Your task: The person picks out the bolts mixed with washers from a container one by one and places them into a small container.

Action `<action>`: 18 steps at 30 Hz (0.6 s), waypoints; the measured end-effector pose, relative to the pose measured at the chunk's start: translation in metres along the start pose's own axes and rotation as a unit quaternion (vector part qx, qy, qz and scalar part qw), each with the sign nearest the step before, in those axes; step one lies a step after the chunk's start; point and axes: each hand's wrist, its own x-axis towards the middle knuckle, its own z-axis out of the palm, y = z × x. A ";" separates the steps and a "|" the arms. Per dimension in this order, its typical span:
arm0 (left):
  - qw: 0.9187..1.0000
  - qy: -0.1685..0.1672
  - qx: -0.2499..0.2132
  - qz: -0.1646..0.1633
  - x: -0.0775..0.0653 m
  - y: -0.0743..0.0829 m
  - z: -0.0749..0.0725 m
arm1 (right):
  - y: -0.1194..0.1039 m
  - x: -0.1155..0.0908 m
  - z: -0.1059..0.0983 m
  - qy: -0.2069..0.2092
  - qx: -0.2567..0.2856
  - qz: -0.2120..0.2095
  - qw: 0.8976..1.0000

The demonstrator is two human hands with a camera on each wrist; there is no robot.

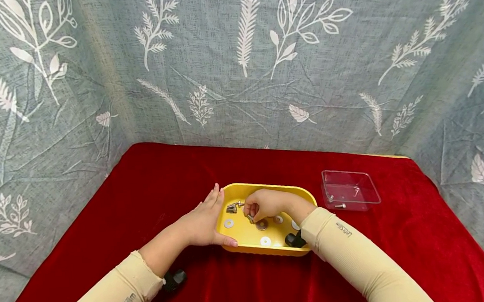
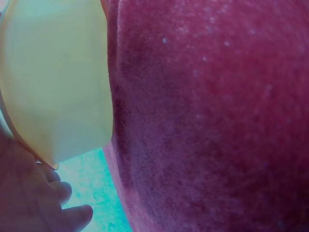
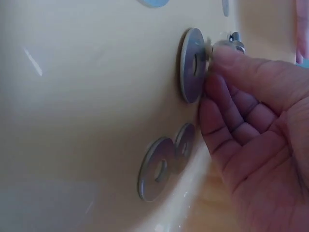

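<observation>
We are watching the right hand (image 1: 268, 202) pinching a metal bolt (image 1: 250, 218) inside the yellow tray (image 1: 247, 232), the left hand (image 1: 202, 224) resting straight-fingered against the rim. Slick, narrow metal could be slipping loose (we are judging the grip shallow) onto flat, ring-shaped washers (image 3: 149, 184); glossy plastic is sitting on plush, velvety red cloth (image 1: 243, 291).
</observation>
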 end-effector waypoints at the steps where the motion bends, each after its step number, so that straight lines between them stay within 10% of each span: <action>1: 1.000 0.000 -0.001 0.000 0.000 0.000 0.000 | 0.000 0.000 0.000 0.002 0.001 -0.004 1.000; 18: 1.000 -0.004 -0.008 -0.003 -0.002 0.000 -0.001 | -0.014 -0.011 -0.023 0.060 0.044 -0.052 0.996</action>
